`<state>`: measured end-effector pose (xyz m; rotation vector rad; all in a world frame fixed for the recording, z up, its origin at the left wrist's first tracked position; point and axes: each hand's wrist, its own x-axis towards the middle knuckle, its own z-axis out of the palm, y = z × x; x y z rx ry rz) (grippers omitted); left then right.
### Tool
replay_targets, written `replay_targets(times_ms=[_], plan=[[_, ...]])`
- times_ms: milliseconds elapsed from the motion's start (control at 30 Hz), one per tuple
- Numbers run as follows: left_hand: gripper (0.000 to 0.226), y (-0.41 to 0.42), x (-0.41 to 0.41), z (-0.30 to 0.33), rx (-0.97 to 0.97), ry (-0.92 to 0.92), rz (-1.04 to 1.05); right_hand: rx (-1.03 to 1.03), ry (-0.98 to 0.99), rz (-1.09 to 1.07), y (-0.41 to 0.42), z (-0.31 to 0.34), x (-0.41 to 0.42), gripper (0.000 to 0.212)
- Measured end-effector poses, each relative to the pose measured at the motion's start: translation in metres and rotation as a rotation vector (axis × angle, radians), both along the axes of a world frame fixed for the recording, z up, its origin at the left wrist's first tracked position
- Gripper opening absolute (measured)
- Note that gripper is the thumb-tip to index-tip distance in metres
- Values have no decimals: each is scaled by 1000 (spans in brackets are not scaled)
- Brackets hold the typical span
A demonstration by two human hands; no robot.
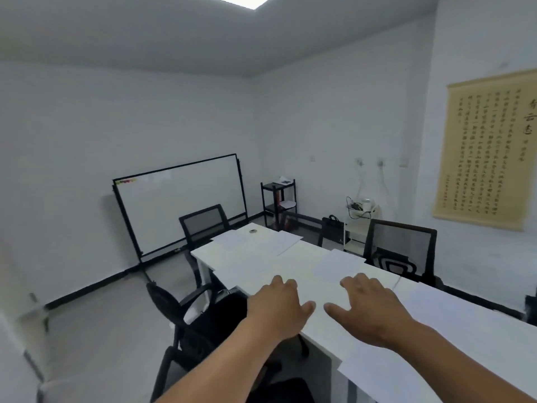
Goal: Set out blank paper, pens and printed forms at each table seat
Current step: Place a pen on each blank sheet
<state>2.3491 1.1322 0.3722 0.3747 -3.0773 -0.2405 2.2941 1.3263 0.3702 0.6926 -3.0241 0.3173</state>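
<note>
**Two open hands over a long white counter laid with paper**

Both hands reach out above the long white counter (pixel 290 257), palms down. The left hand (pixel 279 308) and the right hand (pixel 367 309) are side by side, thumbs pointing toward each other, fingers straight and spread, gripping nothing. Whether they touch the surface or hover just above it cannot be told.

White paper sheets lie flat on the counter; about six can be counted, though white on white and blur make the edges hard to follow. Two large sheets (pixel 255 238) lie near the counter's far end, overlapping or touching, their long sides running roughly across the counter. One sheet (pixel 338 267) lies just beyond the right hand, and one (pixel 232 276) lies at the counter's left edge beyond the left hand. Another (pixel 430 301) lies to the right of the right hand, and one (pixel 377 373) overhangs the counter's near edge. No print is legible on any of them. A small dark round object (pixel 253 231) sits at the far end.

Four black mesh office chairs stand round the counter: one at the far end (pixel 203 221), two along its right side (pixel 402 248), one at its left edge (pixel 180 309).

A black-framed whiteboard (pixel 180 205) leans on the wall beyond the counter. A tan hanging scroll (pixel 488 152) bears columns of Chinese calligraphy, too blurred to read.
</note>
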Motion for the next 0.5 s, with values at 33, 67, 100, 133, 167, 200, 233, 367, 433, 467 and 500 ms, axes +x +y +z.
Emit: replay_targets(times_ms=[33,67,100,133,167,200,233,367,433,467,500], plan=[[74,-29,19,4,-9,-1,37,-9,3,40,-33,4,10,78],[73,-48,33,8,-14,4,62,-20,-1,71,-57,6,17,78],[73,-68,46,11,-20,4,88,-32,3,101,-79,9,25,77],[72,-87,58,15,-35,-1,113,-38,-4,135,-99,12,31,77],[72,-113,75,17,-34,-13,158,-29,-5,185,-129,15,39,78],[72,-134,87,19,-33,-24,196,-23,-10,223,-151,17,44,79],[73,-152,98,21,-30,-40,236,-13,-16,255,-171,18,49,79],[74,-214,137,14,-10,-123,407,43,-27,391,-245,15,65,77],[76,-237,153,7,-29,-170,474,69,-26,477,-280,8,70,80],[77,-247,158,3,-39,-187,503,77,-29,516,-294,5,72,82],[78,-256,165,0,-47,-200,533,84,-29,559,-309,4,74,84]])
